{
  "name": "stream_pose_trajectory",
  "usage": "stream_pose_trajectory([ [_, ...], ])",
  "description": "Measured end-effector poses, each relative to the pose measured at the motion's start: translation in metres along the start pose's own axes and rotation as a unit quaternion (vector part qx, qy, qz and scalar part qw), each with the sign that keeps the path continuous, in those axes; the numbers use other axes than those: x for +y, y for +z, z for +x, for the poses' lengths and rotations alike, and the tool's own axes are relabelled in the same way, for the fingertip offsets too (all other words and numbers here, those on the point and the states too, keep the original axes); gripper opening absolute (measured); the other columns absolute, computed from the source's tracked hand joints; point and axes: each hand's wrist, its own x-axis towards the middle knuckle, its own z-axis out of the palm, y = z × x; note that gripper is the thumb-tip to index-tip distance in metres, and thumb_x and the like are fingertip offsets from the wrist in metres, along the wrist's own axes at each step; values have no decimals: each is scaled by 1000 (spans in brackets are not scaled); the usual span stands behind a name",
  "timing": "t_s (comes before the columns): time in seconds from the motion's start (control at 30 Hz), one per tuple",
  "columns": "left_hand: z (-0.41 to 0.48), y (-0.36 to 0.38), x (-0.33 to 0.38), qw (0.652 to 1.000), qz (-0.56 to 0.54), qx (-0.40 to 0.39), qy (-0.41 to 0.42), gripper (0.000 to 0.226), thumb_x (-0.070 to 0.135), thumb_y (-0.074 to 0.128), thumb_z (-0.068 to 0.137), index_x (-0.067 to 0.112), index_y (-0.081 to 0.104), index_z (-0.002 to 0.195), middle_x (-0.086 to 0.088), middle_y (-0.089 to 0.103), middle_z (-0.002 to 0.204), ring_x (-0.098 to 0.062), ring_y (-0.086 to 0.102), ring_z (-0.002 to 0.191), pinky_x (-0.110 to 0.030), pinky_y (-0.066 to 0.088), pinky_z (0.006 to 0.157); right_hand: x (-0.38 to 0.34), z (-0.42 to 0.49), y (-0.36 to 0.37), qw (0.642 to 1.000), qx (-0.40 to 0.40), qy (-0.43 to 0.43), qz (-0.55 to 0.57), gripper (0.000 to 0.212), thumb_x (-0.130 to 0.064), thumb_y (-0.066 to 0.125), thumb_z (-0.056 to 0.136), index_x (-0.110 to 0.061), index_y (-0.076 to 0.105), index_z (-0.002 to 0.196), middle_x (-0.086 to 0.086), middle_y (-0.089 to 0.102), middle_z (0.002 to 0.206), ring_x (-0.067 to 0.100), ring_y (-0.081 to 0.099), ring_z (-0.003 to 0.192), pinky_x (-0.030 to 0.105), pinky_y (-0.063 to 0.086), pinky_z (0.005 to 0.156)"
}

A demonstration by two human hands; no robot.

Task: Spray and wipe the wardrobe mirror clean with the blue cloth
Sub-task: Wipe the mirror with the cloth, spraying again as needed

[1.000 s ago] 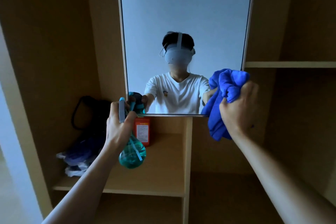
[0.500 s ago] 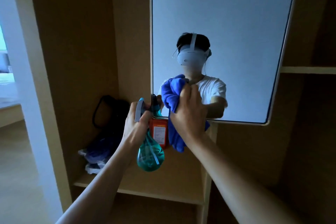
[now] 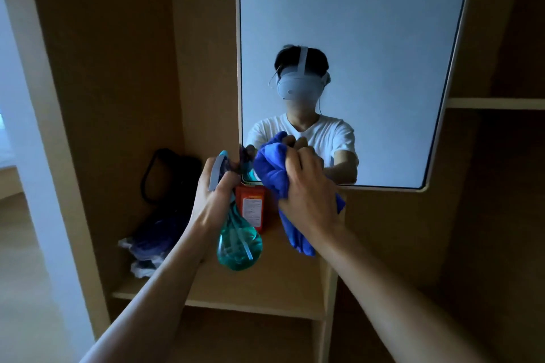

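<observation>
The wardrobe mirror (image 3: 368,23) hangs upright in the wooden unit and fills the upper middle of the view. My right hand (image 3: 306,185) grips a bunched blue cloth (image 3: 272,169) against the mirror's lower left corner; the cloth's tail hangs below my wrist. My left hand (image 3: 215,194) holds a teal spray bottle (image 3: 239,244) by its neck and trigger, just left of the mirror's bottom corner, the round body hanging below my fist. The mirror reflects a person in a white shirt with a headset.
An orange carton (image 3: 252,209) stands on the wooden shelf (image 3: 206,297) behind the bottle. A dark bag (image 3: 165,179) and crumpled cloths (image 3: 147,247) lie at the shelf's left. A vertical divider (image 3: 327,318) and another shelf (image 3: 495,103) are to the right.
My right hand has swept the cloth leftward from beside the mirror's right edge to its lower left corner. The view has shifted, and my left hand keeps its hold on the bottle.
</observation>
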Motion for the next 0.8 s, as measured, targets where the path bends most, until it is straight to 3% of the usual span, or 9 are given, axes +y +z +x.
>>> stream_pose_trajectory([
  [0.1,2,-1,-3,999,33,-4,-1,28,23,60,78,9,57,102,-4,58,86,-13,58,74,-36,50,66,43,-15,-17,999,30,31,-14,59,-11,73,63,-9,50,117,12,55,107,34,58,96,35,49,58],
  [0.2,2,2,-9,998,58,8,7,20,22,63,84,14,56,101,-4,57,87,-18,57,77,-45,49,71,83,-32,-35,996,57,64,-33,50,-6,69,68,-9,46,112,13,54,104,34,57,93,37,50,63],
  [0.33,-7,12,-13,995,97,24,25,18,29,62,87,20,54,100,-14,62,95,-38,62,90,-59,53,79,122,-45,-57,993,55,83,-57,41,-2,64,74,-1,53,113,16,53,104,35,57,92,37,49,65],
  [0.47,-8,17,-15,993,118,16,14,30,37,63,89,17,55,110,-6,61,97,-32,62,93,-60,52,88,147,-57,-73,988,79,118,-68,41,0,64,74,-3,54,114,16,54,106,37,58,90,37,49,64],
  [0.57,-8,21,-17,994,111,8,-17,28,30,63,96,14,55,117,1,61,96,-26,60,94,-54,53,86,157,-66,-80,978,111,166,-68,48,4,66,71,-5,53,116,17,54,109,40,58,90,35,46,63],
  [0.8,-9,20,-19,989,144,4,-15,31,38,64,91,23,54,116,0,64,100,-34,66,100,-61,55,89,148,-89,-76,943,118,307,-49,47,-8,65,77,-6,46,120,19,55,108,44,61,88,43,49,65],
])
